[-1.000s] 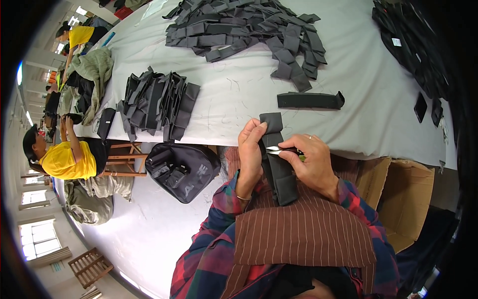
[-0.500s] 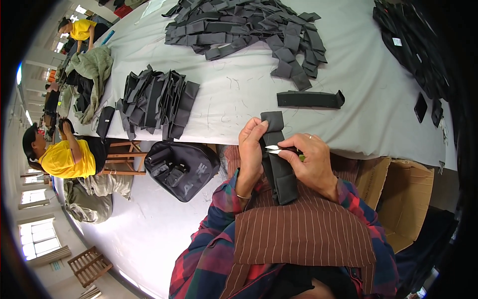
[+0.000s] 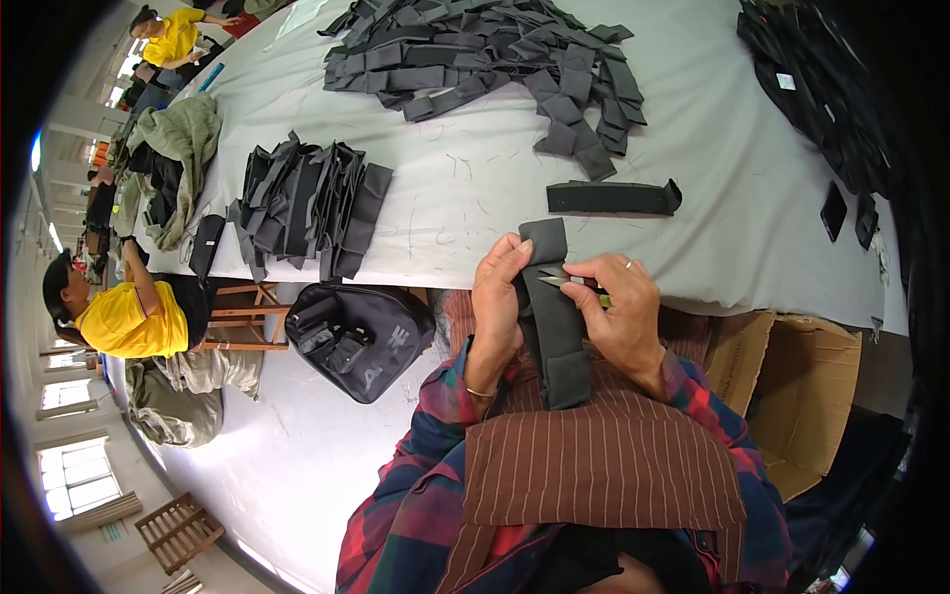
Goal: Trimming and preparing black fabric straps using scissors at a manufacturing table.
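A dark grey fabric strip (image 3: 559,342), sewn in flat segments, hangs from my left hand (image 3: 500,292), whose thumb and fingers pinch it near its upper end. My right hand (image 3: 623,312) is closed round small thread snips (image 3: 554,277). Their pointed metal blades lie over the strip, just right of my left fingers. The strip's lower end rests against my brown striped apron (image 3: 604,465). On the table beyond my hands lies a single folded black strip (image 3: 612,198).
A heap of similar strips (image 3: 475,64) covers the far table (image 3: 445,168); a stack of them (image 3: 312,208) stands left. Below the edge are an open black bag (image 3: 361,342) and a cardboard box (image 3: 807,396). Black garments (image 3: 811,94) lie right. A co-worker in yellow (image 3: 139,317) sits left.
The snips' blades have turned to lie flatter over the strip, and my right fingers have shifted slightly. The strip's top segment shows flatter. Both co-workers at the left have moved their arms.
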A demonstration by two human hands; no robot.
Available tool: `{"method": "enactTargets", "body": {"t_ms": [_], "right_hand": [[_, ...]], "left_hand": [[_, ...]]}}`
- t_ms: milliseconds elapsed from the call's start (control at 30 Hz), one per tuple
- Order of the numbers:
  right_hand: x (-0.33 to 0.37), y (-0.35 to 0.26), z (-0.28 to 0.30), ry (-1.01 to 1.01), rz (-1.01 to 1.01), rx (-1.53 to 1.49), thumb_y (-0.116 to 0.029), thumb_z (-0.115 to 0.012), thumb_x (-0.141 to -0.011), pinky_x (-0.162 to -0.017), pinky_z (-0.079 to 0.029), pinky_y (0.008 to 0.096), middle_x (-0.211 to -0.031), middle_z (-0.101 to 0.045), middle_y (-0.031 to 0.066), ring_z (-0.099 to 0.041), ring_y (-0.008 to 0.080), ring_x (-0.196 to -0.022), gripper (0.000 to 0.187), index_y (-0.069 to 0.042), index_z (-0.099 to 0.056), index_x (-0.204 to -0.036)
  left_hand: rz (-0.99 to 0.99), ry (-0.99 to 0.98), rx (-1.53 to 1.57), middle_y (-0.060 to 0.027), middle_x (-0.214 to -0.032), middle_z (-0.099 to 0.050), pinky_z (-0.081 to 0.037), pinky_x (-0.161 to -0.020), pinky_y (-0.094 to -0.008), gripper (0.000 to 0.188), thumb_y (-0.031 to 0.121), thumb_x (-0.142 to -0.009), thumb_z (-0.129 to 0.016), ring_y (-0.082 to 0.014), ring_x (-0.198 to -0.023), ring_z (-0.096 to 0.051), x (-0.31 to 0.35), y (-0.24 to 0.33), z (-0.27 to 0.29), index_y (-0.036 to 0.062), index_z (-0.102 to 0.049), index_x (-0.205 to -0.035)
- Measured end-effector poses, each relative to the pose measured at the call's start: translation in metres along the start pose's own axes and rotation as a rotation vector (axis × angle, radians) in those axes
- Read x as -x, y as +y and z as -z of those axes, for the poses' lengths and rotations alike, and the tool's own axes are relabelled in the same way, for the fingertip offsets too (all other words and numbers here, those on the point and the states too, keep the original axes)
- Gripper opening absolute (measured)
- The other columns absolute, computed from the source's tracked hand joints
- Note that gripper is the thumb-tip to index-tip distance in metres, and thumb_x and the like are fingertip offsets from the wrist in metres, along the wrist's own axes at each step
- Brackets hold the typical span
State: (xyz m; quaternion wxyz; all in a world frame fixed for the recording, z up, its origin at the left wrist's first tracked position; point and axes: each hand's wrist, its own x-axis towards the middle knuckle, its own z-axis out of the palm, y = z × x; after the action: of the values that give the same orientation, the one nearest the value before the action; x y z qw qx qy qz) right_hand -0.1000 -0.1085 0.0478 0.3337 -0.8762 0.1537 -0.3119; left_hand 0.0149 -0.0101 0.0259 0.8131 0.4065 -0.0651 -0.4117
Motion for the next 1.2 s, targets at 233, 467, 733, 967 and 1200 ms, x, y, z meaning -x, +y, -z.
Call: {"method": "enactTargets", "body": {"t_ms": [233, 467, 733, 967, 1200], "right_hand": [[-0.003, 0.001, -0.003, 0.057, 0.064, 0.076, -0.016, -0.071, -0.076, -0.059, -0.036, 0.0344, -0.073, -0.058, 0.0009, -0.054, 0.0212, -0.065, 0.02, -0.014, -0.065, -0.095], [-0.001, 0.004, -0.004, 0.027, 0.172, 0.231, -0.02, -0.069, -0.076, -0.056, -0.031, 0.032, -0.064, -0.042, -0.0018, -0.047, 0.0163, -0.059, 0.036, -0.027, -0.067, -0.111], [-0.006, 0.003, 0.007, -0.014, 0.185, 0.271, -0.018, -0.068, -0.076, -0.057, -0.03, 0.031, -0.064, -0.042, -0.0029, -0.046, 0.0148, -0.058, 0.036, -0.028, -0.068, -0.11], [-0.01, 0.003, 0.005, -0.043, 0.244, 0.306, -0.01, -0.06, -0.074, -0.058, -0.031, 0.0304, -0.066, -0.042, -0.0017, -0.046, 0.0152, -0.058, 0.04, -0.03, -0.068, -0.107], [-0.003, 0.01, -0.002, -0.049, 0.284, 0.355, -0.009, -0.058, -0.072, -0.055, -0.031, 0.0309, -0.068, -0.041, -0.0008, -0.046, 0.0162, -0.058, 0.039, -0.03, -0.07, -0.103]], "left_hand": [[-0.001, -0.001, -0.014, -0.0001, -0.078, -0.058, -0.044, -0.062, -0.0203, 0.014, 0.014, -0.093, -0.05, -0.0055, -0.067, -0.052, 0.001, 0.001, -0.001, 0.008, -0.05, -0.08], [0.017, -0.013, 0.007, 0.0013, -0.076, -0.056, -0.043, -0.061, -0.0195, 0.014, 0.014, -0.094, -0.05, -0.0047, -0.066, -0.051, 0.0, -0.003, 0.002, 0.0087, -0.05, -0.081], [0.015, 0.011, -0.019, 0.0024, -0.075, -0.055, -0.043, -0.06, -0.0192, 0.015, 0.014, -0.094, -0.05, -0.0038, -0.067, -0.05, 0.0, -0.001, -0.003, 0.0089, -0.05, -0.08], [-0.005, -0.024, -0.002, 0.0015, -0.077, -0.056, -0.044, -0.061, -0.0197, 0.014, 0.014, -0.094, -0.049, -0.0044, -0.067, -0.051, 0.001, -0.001, -0.002, 0.0086, -0.05, -0.082], [0.069, 0.023, 0.01, 0.0004, -0.078, -0.057, -0.045, -0.061, -0.0197, 0.013, 0.014, -0.095, -0.048, -0.0051, -0.068, -0.052, 0.003, -0.004, -0.004, 0.0087, -0.049, -0.083]]}}
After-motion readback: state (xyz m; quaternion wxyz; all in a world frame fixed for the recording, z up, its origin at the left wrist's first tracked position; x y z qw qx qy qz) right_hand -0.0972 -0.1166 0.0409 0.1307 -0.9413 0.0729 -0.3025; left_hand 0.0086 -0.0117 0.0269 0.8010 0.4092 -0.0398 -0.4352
